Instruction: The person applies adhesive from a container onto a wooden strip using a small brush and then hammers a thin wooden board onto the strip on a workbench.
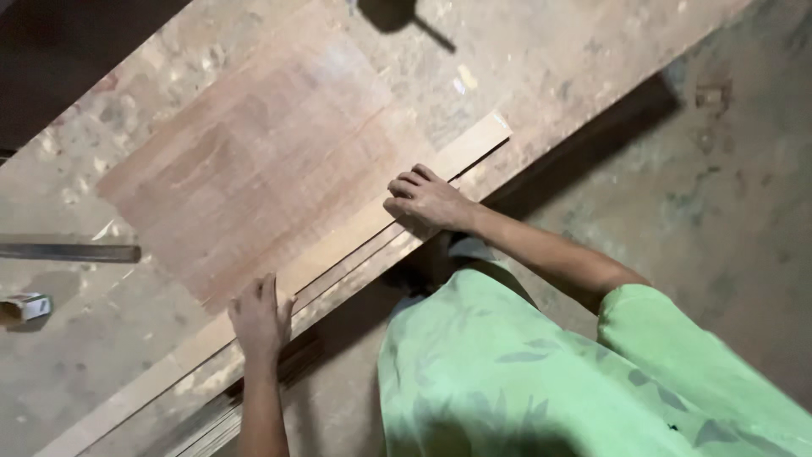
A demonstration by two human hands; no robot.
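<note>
A long thin wooden strip lies along the near edge of a reddish-brown wooden panel on a worn workbench. My left hand presses flat on the strip's lower part, fingers together. Farther up the strip my right hand rests on it with fingers curled over its edge. The strip runs diagonally from lower left to upper right. I wear a green patterned shirt.
A dark metal bar lies at the left on the bench, with a small box below it. More thin strips are stacked below the bench edge. Concrete floor is at the right.
</note>
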